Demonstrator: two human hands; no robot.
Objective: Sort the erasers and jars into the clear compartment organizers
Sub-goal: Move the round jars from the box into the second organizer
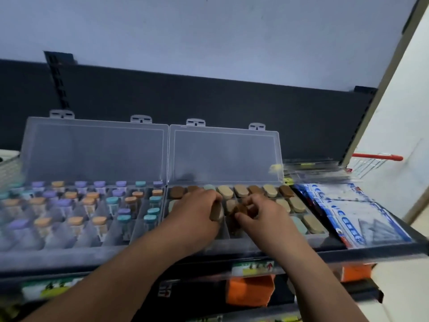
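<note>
Both hands reach into the right organizer point(274, 241) on the shelf point(383, 248). The left hand point(197, 212) grips a brown eraser point(217, 213) and the right hand point(264, 212) pinches a second brown eraser point(240, 209). Tan and brown erasers point(241, 191) fill its back row, and jars point(76, 223) fill the left organizer point(69, 248).

No legible text. Blue lettering on packets point(362, 212), print on shelf-edge labels point(253, 268) too blurred to read.
</note>
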